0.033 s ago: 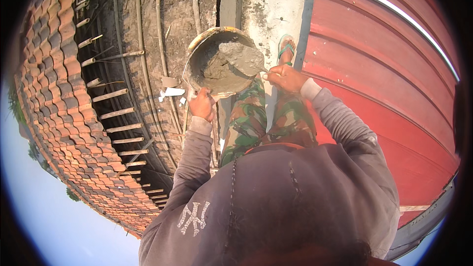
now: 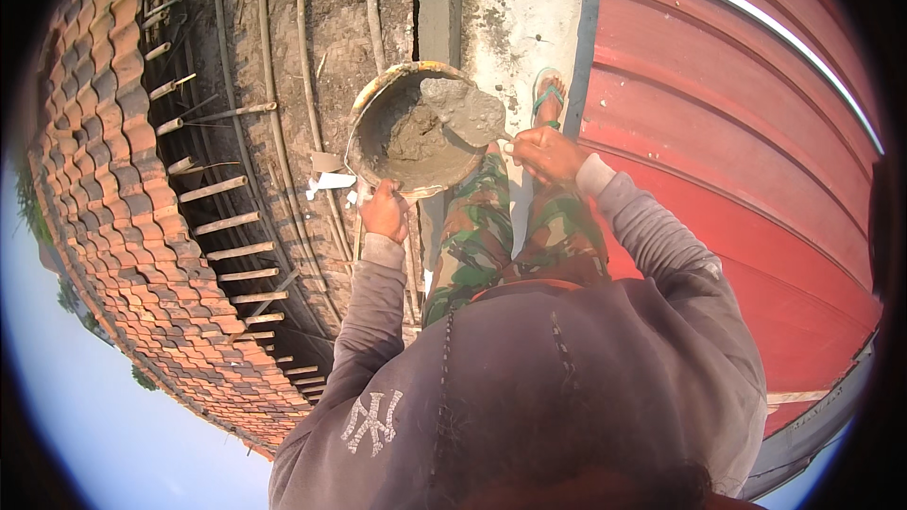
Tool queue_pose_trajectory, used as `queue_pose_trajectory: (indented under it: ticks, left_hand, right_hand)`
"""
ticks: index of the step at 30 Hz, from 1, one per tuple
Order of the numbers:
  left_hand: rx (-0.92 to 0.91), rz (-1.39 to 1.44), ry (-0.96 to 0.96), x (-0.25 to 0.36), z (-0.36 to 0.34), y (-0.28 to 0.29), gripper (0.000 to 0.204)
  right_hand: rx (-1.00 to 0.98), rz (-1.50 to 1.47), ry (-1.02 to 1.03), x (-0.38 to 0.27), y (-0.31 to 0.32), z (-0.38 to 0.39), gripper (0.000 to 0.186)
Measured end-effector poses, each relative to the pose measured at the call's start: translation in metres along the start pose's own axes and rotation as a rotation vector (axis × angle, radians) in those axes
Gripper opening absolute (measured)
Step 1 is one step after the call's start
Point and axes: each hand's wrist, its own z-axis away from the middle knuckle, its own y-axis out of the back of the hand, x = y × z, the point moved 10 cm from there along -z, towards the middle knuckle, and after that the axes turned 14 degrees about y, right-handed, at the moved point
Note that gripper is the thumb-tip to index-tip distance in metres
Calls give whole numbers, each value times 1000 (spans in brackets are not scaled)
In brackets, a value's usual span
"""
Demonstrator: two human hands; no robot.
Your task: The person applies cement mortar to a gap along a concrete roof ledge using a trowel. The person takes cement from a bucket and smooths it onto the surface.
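Here, left fingers (image 2: 385, 194) clasp bucket (image 2: 416, 68); right (image 2: 532, 145), trowel (image 2: 480, 123).

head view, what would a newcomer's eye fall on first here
Probably the big red ribbed roof filling the right side, set against the orange tiles curving down the left. Then the bucket of wet mortar just above centre, its near rim gripped by the left hand, while the right hand holds a mortar-laden trowel over it.

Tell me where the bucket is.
In the head view, the bucket is in the upper half, slightly left of centre, with the left hand at its near edge and the green-strapped sandal to its right.
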Motion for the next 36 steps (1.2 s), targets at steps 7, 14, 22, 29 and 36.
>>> queue_pose_trajectory:
  ticks: [7,14,22,29,36]
  left_hand:
    - [325,78,217,-97,-17,147,21]
    - [530,-764,416,-197,32,346,31]
    - [646,346,757,-297,155,348,39]
    - [503,487,763,-321,144,287,53]
    - [459,523,762,-332,101,260,54]
  right_hand:
    - [651,-637,208,76,113,-70,35]
    - [1524,95,350,196,243,-206,30]
    - [1189,-185,111,229,203,-369,45]
    - [819,-592,-71,271,244,-392,41]
    - [672,-512,-122,275,284,-473,44]
